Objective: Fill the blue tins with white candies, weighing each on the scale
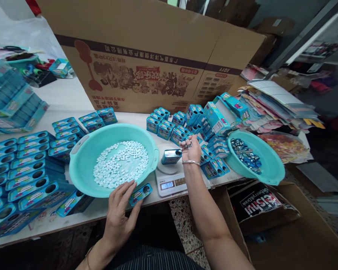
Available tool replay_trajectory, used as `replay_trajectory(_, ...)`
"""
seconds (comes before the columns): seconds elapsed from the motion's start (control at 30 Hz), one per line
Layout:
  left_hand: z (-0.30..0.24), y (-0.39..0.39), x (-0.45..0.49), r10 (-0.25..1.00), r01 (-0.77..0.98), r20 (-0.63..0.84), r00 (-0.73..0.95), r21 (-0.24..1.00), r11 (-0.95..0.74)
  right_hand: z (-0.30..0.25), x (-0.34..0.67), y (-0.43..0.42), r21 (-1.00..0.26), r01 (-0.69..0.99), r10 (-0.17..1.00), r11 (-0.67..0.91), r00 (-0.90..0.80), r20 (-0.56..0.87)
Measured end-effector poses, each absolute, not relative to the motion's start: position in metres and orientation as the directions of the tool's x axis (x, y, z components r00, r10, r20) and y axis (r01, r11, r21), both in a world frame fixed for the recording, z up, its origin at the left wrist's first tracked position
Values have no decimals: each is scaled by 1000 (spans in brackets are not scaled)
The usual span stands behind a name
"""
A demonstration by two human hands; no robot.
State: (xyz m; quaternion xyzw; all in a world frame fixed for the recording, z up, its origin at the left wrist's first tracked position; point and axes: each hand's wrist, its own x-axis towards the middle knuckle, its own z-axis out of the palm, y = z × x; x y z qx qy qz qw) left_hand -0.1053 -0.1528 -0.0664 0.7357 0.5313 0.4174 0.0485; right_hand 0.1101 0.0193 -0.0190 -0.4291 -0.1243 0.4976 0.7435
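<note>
My left hand (119, 210) rests at the table's near edge, fingers closed around one end of a small blue tin (140, 193) with a round hole in its top. My right hand (190, 149), with a bracelet at the wrist, is pinched on a small item I cannot make out, just right of a blue tin (171, 156) lying on a white digital scale (170, 180). Between the hands sits a teal basin (81, 165) holding many small white tablets (121, 162).
Rows of open blue tins (25, 172) cover the left side. Closed blue boxes (186, 125) crowd behind the scale. A second teal basin (266, 170) at right holds shiny blue pieces. A big cardboard box (146, 56) stands behind, paper stacks (276, 105) far right.
</note>
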Motion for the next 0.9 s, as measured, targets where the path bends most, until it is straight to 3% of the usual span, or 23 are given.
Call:
replay_trajectory(0.3,-44,-138,-113,831,752,551,82,513,-414,-9,144,17,-574,-811,882,112,348,-319)
replay_trajectory(0.5,3,-91,-120,822,772,562,96,479,-418,-12,195,-21,-449,-876,922,179,308,-234)
replay_trajectory(0.7,24,-42,-90,811,770,494,313,368,-521,-25,220,-58,-418,-871,888,258,384,-252)
replay_trajectory(0.9,8,4,-36,804,769,227,550,240,-593,-29,216,-60,-451,-857,891,248,384,-240)
